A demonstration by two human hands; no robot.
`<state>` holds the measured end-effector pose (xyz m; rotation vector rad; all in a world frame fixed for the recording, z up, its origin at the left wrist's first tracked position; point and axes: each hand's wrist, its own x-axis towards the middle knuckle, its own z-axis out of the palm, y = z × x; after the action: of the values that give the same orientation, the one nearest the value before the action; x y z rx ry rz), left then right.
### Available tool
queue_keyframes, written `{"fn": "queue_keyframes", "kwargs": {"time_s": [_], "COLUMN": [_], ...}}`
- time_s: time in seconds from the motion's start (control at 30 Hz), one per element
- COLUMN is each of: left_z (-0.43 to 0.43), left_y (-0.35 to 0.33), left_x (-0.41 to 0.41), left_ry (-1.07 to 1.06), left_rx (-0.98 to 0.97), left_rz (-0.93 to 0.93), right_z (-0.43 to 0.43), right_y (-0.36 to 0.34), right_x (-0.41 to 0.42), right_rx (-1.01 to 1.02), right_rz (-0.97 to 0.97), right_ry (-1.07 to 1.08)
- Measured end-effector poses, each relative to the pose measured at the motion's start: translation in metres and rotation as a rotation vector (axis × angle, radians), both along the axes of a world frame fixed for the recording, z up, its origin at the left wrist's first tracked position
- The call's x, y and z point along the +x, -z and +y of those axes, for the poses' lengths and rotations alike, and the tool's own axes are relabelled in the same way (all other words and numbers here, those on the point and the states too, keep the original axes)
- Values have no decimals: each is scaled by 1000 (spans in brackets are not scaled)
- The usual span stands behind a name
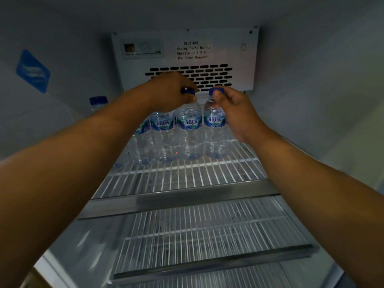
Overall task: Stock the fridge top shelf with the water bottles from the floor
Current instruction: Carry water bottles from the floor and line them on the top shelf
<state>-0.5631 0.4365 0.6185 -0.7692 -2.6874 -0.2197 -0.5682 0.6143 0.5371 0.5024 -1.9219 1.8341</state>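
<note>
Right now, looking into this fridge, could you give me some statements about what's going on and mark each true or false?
1. The left hand grips the left bottle near its cap, and the right hand grips the right bottle likewise. True.
2. Those two bottles lie on their sides. False: they are upright on the top shelf.
3. The labels read AQUA. True.
4. The caps are red. False: they are blue.
5. The caution notice is on a side wall. False: it is on the back panel, above the vent slots.
</note>
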Motion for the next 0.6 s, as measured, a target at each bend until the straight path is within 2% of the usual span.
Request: {"fn": "queue_keyframes", "kwargs": {"time_s": [0.2,0.33,0.5,0.6], "left_z": [-2,-3,-10,-15], "left_y": [1,7,26,39], "left_x": [-1,2,25,48], "left_ry": [-147,-162,-128,-130], "left_rx": [-90,-94,101,224], "left_rz": [45,34,178,192], "right_z": [2,3,3,4], "right_y": [1,1,3,4], "right_x": [-4,-2,-1,-1], "right_rx": [7,8,7,58], "right_rz": [-4,-2,5,-35], "right_ry": [-18,-45,-38,-53]}}
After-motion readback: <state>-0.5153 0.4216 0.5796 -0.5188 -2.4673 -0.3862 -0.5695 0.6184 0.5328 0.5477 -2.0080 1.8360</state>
